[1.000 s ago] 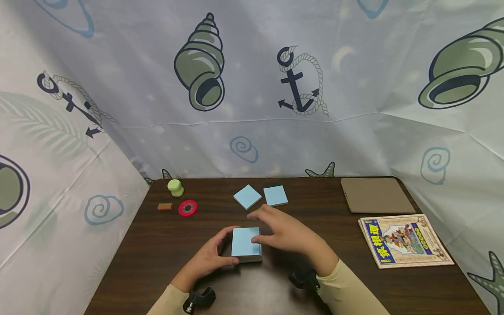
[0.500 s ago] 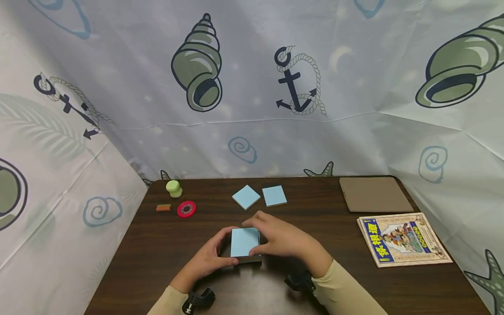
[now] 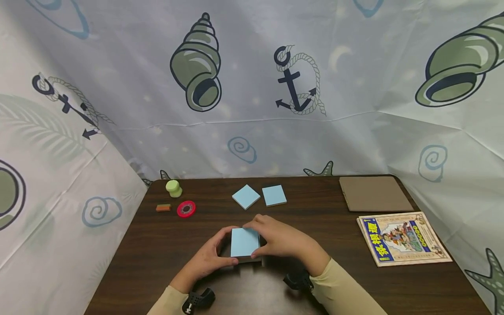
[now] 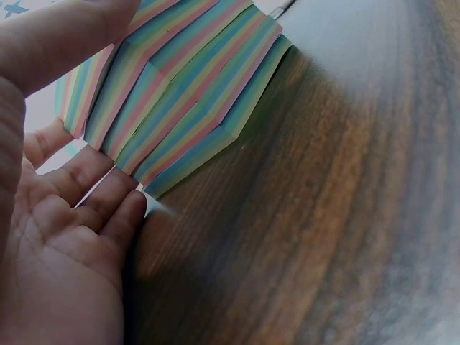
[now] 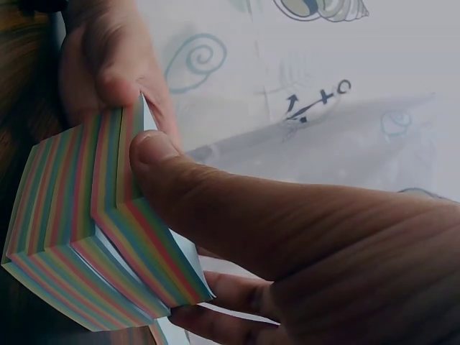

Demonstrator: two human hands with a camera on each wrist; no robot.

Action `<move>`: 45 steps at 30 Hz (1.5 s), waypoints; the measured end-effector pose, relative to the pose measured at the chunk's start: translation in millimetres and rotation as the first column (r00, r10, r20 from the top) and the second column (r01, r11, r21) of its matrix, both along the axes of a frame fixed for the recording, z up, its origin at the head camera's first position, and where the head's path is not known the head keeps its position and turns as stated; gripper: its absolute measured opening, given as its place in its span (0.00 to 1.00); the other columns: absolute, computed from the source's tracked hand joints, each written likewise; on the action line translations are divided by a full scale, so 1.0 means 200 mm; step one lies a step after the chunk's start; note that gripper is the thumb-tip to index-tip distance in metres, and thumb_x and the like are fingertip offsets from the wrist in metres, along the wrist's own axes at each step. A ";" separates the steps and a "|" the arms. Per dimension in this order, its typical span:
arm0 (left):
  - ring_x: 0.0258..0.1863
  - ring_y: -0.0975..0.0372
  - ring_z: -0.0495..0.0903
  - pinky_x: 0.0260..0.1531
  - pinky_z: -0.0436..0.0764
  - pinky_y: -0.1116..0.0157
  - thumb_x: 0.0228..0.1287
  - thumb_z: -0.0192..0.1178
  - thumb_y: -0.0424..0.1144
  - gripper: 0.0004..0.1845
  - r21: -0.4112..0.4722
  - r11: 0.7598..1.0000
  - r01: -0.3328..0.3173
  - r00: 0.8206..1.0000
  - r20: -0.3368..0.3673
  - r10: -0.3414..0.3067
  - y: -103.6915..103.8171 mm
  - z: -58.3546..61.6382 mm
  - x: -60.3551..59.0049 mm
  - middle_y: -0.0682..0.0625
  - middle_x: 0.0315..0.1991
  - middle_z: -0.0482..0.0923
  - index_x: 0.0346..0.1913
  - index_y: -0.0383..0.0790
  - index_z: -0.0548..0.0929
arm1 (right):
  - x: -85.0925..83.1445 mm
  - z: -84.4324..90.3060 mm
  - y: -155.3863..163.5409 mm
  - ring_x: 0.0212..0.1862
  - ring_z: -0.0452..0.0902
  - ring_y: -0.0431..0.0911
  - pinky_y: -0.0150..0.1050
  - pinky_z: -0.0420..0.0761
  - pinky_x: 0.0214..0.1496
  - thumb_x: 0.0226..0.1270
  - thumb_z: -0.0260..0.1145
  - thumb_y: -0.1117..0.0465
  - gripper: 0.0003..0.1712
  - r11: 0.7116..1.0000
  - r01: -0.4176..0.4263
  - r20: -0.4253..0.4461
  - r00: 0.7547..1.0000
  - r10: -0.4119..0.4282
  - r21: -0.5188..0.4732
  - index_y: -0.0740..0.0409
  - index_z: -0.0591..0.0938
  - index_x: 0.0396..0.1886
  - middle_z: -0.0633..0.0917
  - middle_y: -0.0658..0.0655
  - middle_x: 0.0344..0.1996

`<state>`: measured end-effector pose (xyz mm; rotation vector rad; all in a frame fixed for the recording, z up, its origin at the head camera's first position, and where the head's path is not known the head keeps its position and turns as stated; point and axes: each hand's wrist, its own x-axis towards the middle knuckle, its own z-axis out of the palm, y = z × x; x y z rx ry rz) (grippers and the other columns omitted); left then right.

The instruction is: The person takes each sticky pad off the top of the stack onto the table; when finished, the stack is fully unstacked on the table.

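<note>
A stack of sticky note pads (image 3: pixel 244 242) stands on the table between both hands, light blue on top. Its sides carry rainbow stripes, and the layered pads (image 5: pixel 50 208) sit slightly out of line in the right wrist view. My left hand (image 3: pixel 210 253) holds the stack from the left, thumb at the near side and fingers round the far side. From the right, my right hand (image 3: pixel 285 238) grips the upper pads, its thumb (image 5: pixel 162 162) on the near edge and its fingers at the far edge. Two more blue sticky note pads (image 3: pixel 246 197) lie behind the stack.
At the back left are a light green knobbed object (image 3: pixel 173 188), a red ring-shaped disc (image 3: pixel 186 209) and a small orange-and-green block (image 3: pixel 163 208). To the right lie a brown board (image 3: pixel 376 194) and a printed booklet (image 3: pixel 403 239). A patterned cloth hangs behind the table.
My right hand has come left and down onto the stack, its fingers closing from a raised pose to a grip on the upper pads. My left hand has stayed in place.
</note>
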<state>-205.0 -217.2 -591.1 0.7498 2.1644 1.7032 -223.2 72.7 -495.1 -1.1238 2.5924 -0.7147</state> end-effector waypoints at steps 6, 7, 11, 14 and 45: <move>0.72 0.62 0.72 0.72 0.69 0.73 0.64 0.80 0.35 0.46 -0.003 1.000 0.005 1.000 0.001 -0.005 0.00 -0.01 0.00 0.47 0.74 0.73 0.80 0.53 0.67 | -0.01 -0.01 0.01 0.54 0.74 0.39 0.37 0.79 0.56 0.66 0.81 0.40 0.48 1.000 0.016 0.057 0.998 -0.017 0.019 0.49 0.74 0.81 0.80 0.49 0.60; 0.72 0.61 0.72 0.72 0.69 0.72 0.64 0.80 0.35 0.46 -0.002 1.000 0.006 1.000 0.002 -0.006 0.00 0.00 0.00 0.47 0.74 0.73 0.80 0.52 0.67 | -0.01 -0.01 0.01 0.53 0.74 0.39 0.37 0.79 0.56 0.66 0.81 0.40 0.48 1.000 0.017 0.065 0.998 -0.018 0.018 0.48 0.74 0.81 0.80 0.49 0.60; 0.72 0.59 0.72 0.72 0.69 0.72 0.63 0.80 0.34 0.46 0.001 1.000 0.015 1.000 0.001 -0.015 0.00 0.00 0.00 0.46 0.74 0.74 0.80 0.52 0.67 | 0.00 0.00 0.01 0.52 0.74 0.39 0.37 0.80 0.55 0.65 0.82 0.41 0.47 1.000 0.016 0.076 0.997 -0.017 0.010 0.46 0.74 0.80 0.80 0.48 0.59; 0.72 0.61 0.72 0.72 0.68 0.73 0.63 0.80 0.33 0.46 0.002 1.000 0.011 1.000 0.005 -0.011 0.00 0.01 0.00 0.47 0.74 0.74 0.80 0.53 0.68 | 0.00 0.00 0.02 0.52 0.74 0.39 0.37 0.80 0.55 0.65 0.82 0.41 0.47 1.000 0.016 0.072 0.997 -0.017 0.007 0.46 0.75 0.80 0.80 0.48 0.58; 0.77 0.67 0.66 0.75 0.60 0.79 0.62 0.80 0.32 0.47 -0.016 1.000 -0.021 1.000 0.001 0.021 0.01 0.00 0.00 0.47 0.77 0.71 0.81 0.48 0.68 | -0.05 0.02 0.11 0.53 0.80 0.45 0.43 0.83 0.58 0.59 0.88 0.53 0.48 0.994 0.103 0.020 0.995 -0.102 -0.042 0.44 0.74 0.77 0.75 0.50 0.54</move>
